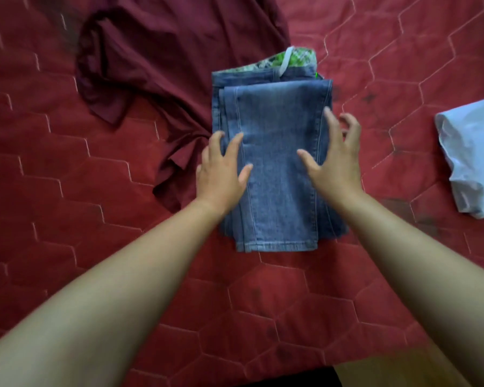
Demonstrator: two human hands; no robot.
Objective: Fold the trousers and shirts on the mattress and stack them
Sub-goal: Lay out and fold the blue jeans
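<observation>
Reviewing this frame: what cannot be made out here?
Head view: green patterned fabric peeking from the folded blue denim jeans, mostly covered by them; lining or separate garment unclear.
Head view: crumpled maroon shirt, cut off by the top edge, blurred.
Head view: pale blue folded cloth, cut off by the right edge; garment type unclear.

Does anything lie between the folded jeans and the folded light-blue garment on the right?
Nothing visible does: only bare red mattress separates the jeans from the light-blue garment. The maroon shirt lies on the jeans' other side.
</observation>
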